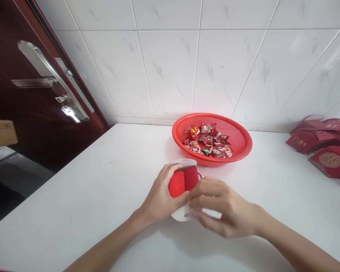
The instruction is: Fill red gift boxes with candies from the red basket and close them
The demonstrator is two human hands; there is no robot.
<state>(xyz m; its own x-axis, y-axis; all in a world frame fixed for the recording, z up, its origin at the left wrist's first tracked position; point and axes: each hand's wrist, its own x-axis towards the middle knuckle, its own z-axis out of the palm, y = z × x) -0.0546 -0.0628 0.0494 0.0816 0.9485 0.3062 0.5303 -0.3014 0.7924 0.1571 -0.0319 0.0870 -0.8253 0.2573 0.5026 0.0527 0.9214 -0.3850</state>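
Note:
My left hand (166,196) is wrapped round a small gift box (192,177) of red card with white insides, opened out on the white table. Inside it lies a rolled, fuzzy bright red bundle (176,184), which looks like a towel; my left fingers and thumb press around it. White rounded flaps with slots stick out at the far and near ends, and a thin red cord (200,175) loops at the right. My right hand (225,206) pinches at the box's near right edge, its fingertips slightly blurred and partly hiding the card.
Just beyond the box, a red plastic basket (245,151) holds several wrapped candies (208,139). Dark red folded gift boxes (330,160) lie at the far right. White wall tiles (170,68) border the table's back; a dark red door (17,102) with keys stands left.

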